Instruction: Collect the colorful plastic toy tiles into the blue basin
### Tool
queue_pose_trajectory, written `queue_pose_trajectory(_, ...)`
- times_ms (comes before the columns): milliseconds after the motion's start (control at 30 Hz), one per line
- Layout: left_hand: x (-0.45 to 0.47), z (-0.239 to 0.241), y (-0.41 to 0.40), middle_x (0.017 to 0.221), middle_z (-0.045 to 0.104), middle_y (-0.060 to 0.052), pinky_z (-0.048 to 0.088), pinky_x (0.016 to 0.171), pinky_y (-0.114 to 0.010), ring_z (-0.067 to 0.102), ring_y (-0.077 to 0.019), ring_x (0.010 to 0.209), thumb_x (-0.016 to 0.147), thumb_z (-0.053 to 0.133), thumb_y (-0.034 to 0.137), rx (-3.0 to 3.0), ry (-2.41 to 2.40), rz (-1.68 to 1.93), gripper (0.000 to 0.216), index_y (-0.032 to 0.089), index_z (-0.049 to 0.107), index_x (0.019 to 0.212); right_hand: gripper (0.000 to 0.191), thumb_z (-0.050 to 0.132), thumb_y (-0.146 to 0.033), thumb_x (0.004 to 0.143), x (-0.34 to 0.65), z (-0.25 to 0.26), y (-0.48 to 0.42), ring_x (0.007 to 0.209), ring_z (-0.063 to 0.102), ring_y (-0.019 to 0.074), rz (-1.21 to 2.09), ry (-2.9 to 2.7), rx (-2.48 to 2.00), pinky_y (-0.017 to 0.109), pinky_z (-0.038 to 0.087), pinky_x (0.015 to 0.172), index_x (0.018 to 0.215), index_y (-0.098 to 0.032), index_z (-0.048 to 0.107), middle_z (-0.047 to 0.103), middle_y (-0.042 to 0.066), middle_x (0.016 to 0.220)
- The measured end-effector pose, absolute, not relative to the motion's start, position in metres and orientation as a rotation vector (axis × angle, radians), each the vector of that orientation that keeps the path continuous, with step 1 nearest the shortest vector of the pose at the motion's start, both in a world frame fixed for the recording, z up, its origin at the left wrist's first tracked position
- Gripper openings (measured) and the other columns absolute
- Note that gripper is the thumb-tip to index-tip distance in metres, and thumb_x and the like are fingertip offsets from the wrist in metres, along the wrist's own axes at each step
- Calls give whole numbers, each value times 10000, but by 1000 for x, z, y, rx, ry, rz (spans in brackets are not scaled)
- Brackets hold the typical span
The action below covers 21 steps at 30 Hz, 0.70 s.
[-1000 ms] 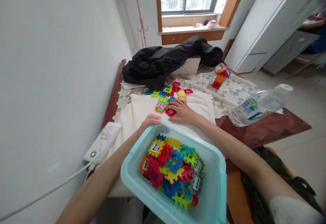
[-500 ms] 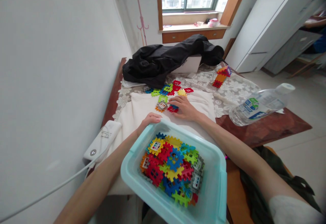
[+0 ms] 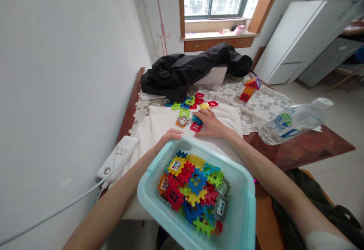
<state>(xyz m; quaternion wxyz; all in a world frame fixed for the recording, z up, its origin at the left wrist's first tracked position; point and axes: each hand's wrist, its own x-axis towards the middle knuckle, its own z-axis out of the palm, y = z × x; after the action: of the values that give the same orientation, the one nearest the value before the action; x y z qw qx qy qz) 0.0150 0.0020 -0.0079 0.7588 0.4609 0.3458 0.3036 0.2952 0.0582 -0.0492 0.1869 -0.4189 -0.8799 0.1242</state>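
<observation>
My left hand (image 3: 170, 136) grips the far left corner of a light blue plastic bin (image 3: 240, 204), fingers over its rim. Inside the bin lies a heap of interlocking plastic building tiles (image 3: 196, 180) in red, blue, yellow, green, grey and orange. Beyond the bin, my right hand (image 3: 212, 124) is over the white cloth with its fingers apart. Its fingertips touch or hover over a blue tile (image 3: 196, 120); contact is partly hidden. A red tile (image 3: 196, 127) lies just in front of it. To the left are a grey tile (image 3: 182, 121) and a light green one (image 3: 184, 113).
More loose tiles (image 3: 189, 101) lie farther back, near a black cloth (image 3: 182, 73) draped over a white box. An orange and red tile build (image 3: 250, 88) stands at back right. A large clear bottle (image 3: 292, 121) is at right, a white power strip (image 3: 118, 157) at left by the wall.
My right hand has shifted slightly right and its fingers lie higher, showing more of the blue and red tiles. My left hand stays on the bin. The view has tilted slightly.
</observation>
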Motion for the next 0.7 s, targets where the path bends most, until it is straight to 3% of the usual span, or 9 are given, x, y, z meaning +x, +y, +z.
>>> queue_pose_trajectory(67, 13, -9, 2, 635, 686, -68, 444, 570, -258, 604, -166, 570, 644, 832, 403, 993, 770, 656, 314, 103, 790, 728, 1045, 841, -648, 827, 295, -51, 58, 1574, 429, 460, 361, -2465, -1218, 691, 253, 1330, 1678, -200, 430, 539, 192, 1651)
queue_pose_trajectory(200, 13, -8, 0, 623, 682, -61, 440, 564, -264, 585, -163, 560, 629, 851, 403, 975, 780, 674, 307, 115, 785, 710, 923, 791, -629, 881, 295, -51, 60, 1507, 522, 410, 363, -2463, -1152, 641, 293, 1324, 1646, -225, 470, 604, 174, 1586)
queue_pose_trajectory(367, 15, -5, -2, 609, 665, -61, 413, 555, -263, 564, -155, 547, 644, 861, 418, 971, 743, 678, 323, 111, 771, 683, 962, 823, -650, 838, 296, -52, 61, 1597, 392, 454, 351, -2428, -1281, 707, 133, 1349, 1623, -222, 468, 547, 189, 1635)
queue_pose_trajectory(700, 12, -7, -1, 661, 706, -72, 457, 605, -272, 613, -176, 605, 665, 843, 377, 952, 780, 674, 288, 108, 800, 757, 935, 866, -694, 779, 299, -56, 62, 1527, 461, 471, 268, -2383, -1268, 769, 173, 1302, 1518, -235, 525, 607, 207, 1525)
